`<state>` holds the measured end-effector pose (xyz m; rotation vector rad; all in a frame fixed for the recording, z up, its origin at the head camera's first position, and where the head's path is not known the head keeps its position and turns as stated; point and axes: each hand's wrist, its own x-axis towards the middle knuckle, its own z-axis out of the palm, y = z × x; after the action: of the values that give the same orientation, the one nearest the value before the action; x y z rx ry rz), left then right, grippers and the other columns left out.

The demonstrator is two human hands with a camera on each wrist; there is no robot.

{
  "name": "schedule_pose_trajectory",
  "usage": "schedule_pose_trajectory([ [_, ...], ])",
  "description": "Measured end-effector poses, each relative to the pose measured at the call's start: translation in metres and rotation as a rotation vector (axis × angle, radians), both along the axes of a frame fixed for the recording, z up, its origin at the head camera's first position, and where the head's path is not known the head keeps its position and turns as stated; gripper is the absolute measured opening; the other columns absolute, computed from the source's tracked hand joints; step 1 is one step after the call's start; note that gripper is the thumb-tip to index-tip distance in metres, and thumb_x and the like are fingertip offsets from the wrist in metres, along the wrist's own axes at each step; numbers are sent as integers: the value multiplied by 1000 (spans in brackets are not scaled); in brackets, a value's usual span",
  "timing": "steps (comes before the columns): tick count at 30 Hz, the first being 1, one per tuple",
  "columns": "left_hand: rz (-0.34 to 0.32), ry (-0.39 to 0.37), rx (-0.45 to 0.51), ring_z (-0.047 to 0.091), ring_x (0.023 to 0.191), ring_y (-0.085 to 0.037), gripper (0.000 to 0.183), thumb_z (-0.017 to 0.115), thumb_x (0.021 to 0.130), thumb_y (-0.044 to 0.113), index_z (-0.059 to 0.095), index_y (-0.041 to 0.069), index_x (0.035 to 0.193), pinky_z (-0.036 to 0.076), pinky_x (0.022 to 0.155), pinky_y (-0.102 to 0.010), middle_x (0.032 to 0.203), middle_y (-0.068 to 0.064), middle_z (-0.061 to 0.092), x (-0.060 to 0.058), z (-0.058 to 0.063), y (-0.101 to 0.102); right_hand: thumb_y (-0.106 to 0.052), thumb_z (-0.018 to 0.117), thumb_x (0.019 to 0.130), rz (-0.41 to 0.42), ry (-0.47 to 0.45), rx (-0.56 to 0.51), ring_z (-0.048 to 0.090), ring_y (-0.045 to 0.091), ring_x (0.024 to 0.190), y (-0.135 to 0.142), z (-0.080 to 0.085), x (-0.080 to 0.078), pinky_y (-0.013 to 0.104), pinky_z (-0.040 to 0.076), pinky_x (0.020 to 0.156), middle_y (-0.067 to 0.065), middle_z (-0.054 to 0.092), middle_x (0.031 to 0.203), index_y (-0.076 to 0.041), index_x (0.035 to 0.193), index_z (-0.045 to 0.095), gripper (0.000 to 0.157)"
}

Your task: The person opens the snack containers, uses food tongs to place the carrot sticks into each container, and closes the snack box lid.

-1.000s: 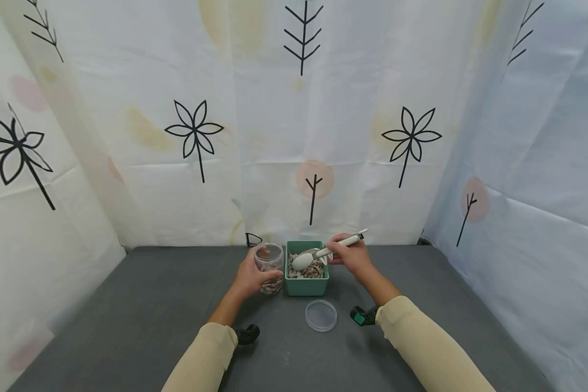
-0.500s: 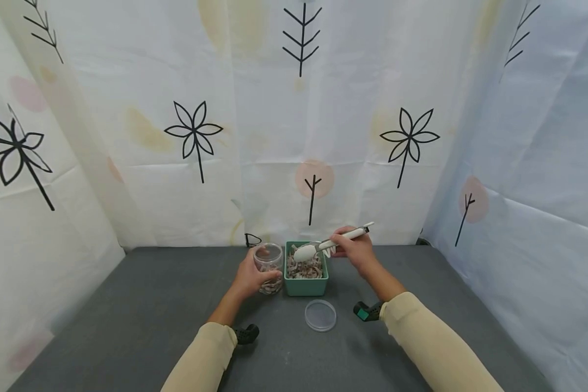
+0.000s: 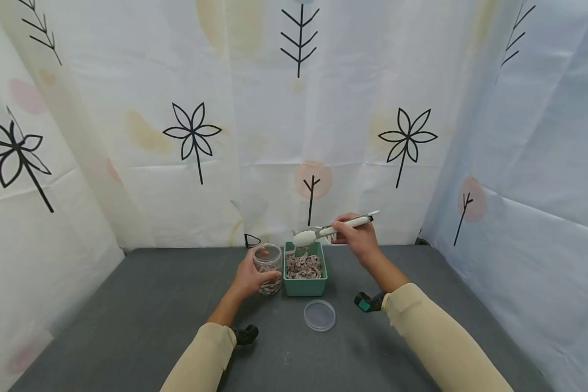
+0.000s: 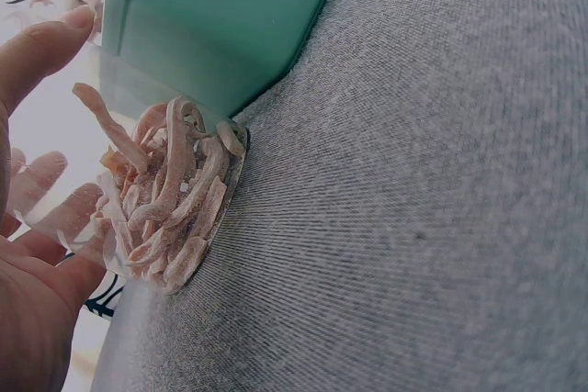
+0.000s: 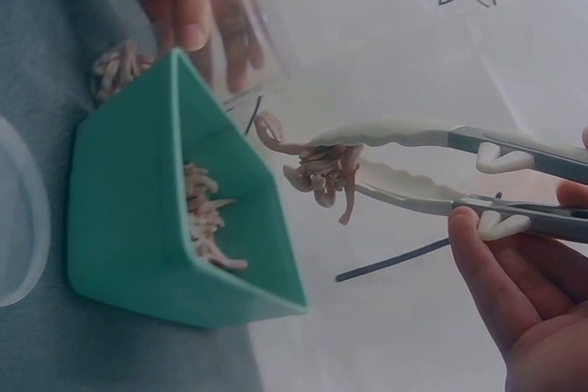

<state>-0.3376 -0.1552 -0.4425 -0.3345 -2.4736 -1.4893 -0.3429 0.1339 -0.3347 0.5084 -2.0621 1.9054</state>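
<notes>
While left hand [image 3: 248, 276] clasps jar [image 3: 268, 267], right hand [image 3: 359, 238] grips tongs [image 5: 413, 137], their strips [image 5: 326, 172] clear only in right-wrist view.

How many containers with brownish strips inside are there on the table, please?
2: the clear jar, held by the left hand, and the green box, just right of the jar. I see no others.

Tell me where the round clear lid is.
In the head view, the round clear lid lies on the grey table, just right of centre, on the near side of the green box.
</notes>
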Motion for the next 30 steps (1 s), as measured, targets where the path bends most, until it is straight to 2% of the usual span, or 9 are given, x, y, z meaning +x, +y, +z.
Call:
schedule_pose_trajectory([
  [3, 4, 1, -2, 57, 94, -24, 80, 84, 78, 22, 39, 6, 142, 48, 74, -38, 131, -6, 55, 0, 0, 0, -7, 66, 92, 2, 29, -2, 71, 25, 76, 0, 5, 1, 39, 56, 67, 22, 69, 93, 11, 101, 64, 20],
  [6, 9, 1, -9, 57, 94, -24, 80, 85, 77, 22, 39, 7, 141, 48, 75, -39, 130, -5, 55, -1, 0, 0, -7, 66, 93, 14, 50, -15, 71, 24, 75, -1, 11, 1, 39, 56, 67, 23, 69, 94, 10, 101, 64, 19],
  [13, 14, 3, -9, 57, 94, -27, 79, 86, 76, 22, 41, 9, 139, 47, 73, -38, 129, -5, 56, -2, -1, -1, -6, 65, 93, 36, 73, -21, 71, 28, 79, -11, 24, 3, 39, 56, 68, 24, 68, 96, 11, 104, 62, 21],
  [18, 14, -1, -7, 56, 96, -27, 79, 86, 76, 24, 41, 9, 139, 47, 74, -38, 129, -4, 56, -1, -1, -1, -4, 65, 92, 72, 103, -41, 69, 39, 83, -22, 31, 6, 41, 56, 69, 28, 67, 96, 13, 103, 62, 20],
  [21, 12, -5, -1, 56, 97, -26, 78, 86, 76, 24, 41, 9, 139, 47, 75, -39, 129, -4, 56, -1, -1, -1, -5, 66, 92, 92, 105, -44, 69, 41, 84, -30, 33, 7, 44, 56, 70, 28, 67, 96, 13, 103, 62, 21],
  [26, 10, 0, -1, 56, 97, -26, 79, 85, 77, 24, 40, 9, 140, 47, 76, -40, 130, -4, 56, -1, 0, -1, -6, 67, 92, 121, 82, -27, 70, 34, 83, -43, 31, 9, 46, 55, 72, 26, 67, 97, 12, 104, 62, 22],
  [30, 12, 0, 0, 57, 99, -25, 80, 86, 76, 25, 41, 8, 140, 48, 78, -42, 130, -5, 57, -2, 0, 0, -4, 66, 92, 147, 50, -21, 70, 37, 84, -52, 28, 12, 50, 54, 75, 27, 66, 98, 12, 104, 63, 20],
])
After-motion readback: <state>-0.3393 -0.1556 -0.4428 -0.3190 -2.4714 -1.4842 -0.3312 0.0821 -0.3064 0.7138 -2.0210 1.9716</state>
